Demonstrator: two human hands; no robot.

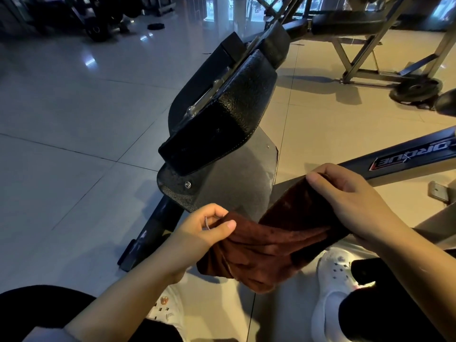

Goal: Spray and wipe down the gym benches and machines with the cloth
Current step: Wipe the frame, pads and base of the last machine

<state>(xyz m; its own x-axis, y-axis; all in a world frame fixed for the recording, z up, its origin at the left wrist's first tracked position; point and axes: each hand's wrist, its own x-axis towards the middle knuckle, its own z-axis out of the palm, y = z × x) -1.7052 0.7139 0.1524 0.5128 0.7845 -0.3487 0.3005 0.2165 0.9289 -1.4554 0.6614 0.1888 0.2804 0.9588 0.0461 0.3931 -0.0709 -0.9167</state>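
Observation:
A dark brown cloth (271, 245) stretches between my two hands, low in the middle of the head view. My left hand (209, 228) pinches its left end between thumb and curled fingers. My right hand (350, 201) grips the right end, fingers curled over the top edge. Just beyond the cloth stands a black padded bench (229, 114), its pads tilted up and away, with a grey plate (237, 181) under the front pad. No spray bottle is in view.
A dark blue machine frame bar (407, 156) runs to the right behind my right hand. Another bench with a metal frame (357, 25) and a weight plate (417, 91) stand at the back right. My white clogs (335, 275) are on the tiled floor (74, 119).

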